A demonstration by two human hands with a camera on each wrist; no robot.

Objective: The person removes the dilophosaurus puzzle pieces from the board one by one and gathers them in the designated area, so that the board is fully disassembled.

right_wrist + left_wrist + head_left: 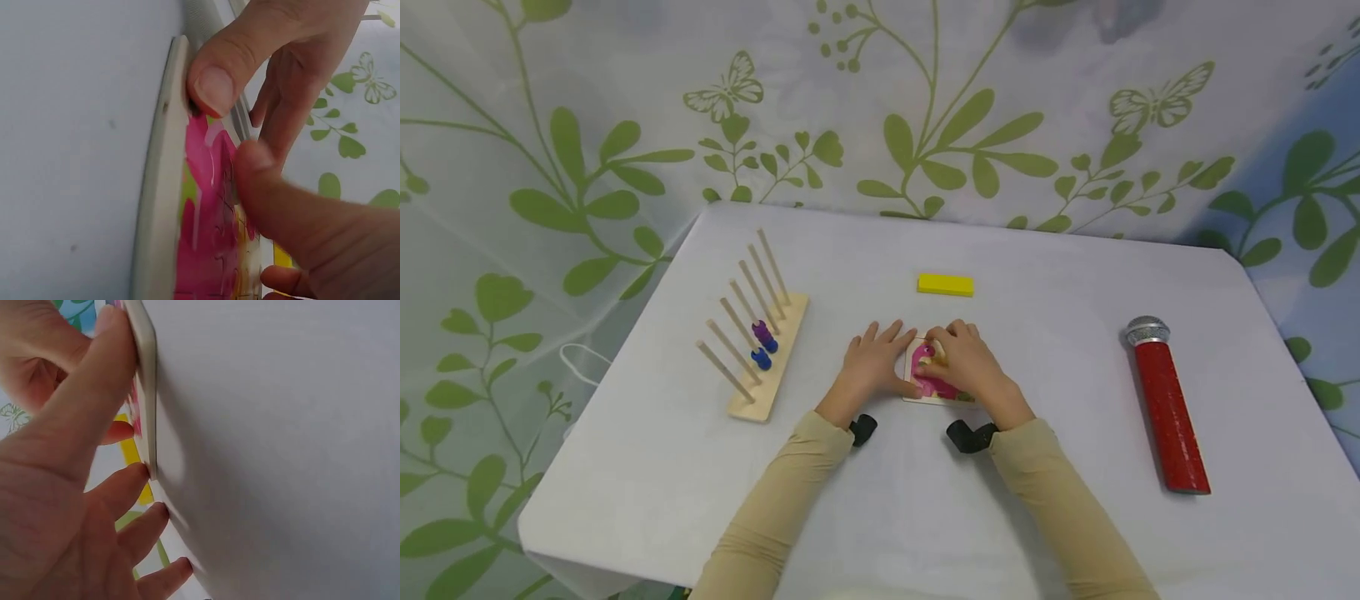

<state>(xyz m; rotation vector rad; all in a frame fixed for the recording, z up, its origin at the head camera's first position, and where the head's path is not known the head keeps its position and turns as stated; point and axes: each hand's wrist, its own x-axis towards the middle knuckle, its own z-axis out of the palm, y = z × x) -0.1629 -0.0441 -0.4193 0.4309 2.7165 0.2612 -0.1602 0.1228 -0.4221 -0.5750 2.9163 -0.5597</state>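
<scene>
A small jigsaw puzzle (934,388) with a pink dinosaur picture lies in a pale tray at mid-table. My left hand (872,367) spans its left side, fingers spread and fairly straight. In the left wrist view, the left thumb (103,369) rests on the puzzle, and fingertips touch the table by the tray's edge. Over the right half, my right hand (970,362) has bent fingers at the far edge and its thumb (262,172) on the picture. That hand covers part of the picture, and some of its fingertips are hidden.
Beyond the puzzle lies a yellow block (945,285). At left stands a wooden peg rack (775,375) with several upright pegs and blue and purple pieces. A red microphone (1172,417) lies at right. Black devices (970,437) sit by both wrists. Leaf-patterned cloth hangs behind.
</scene>
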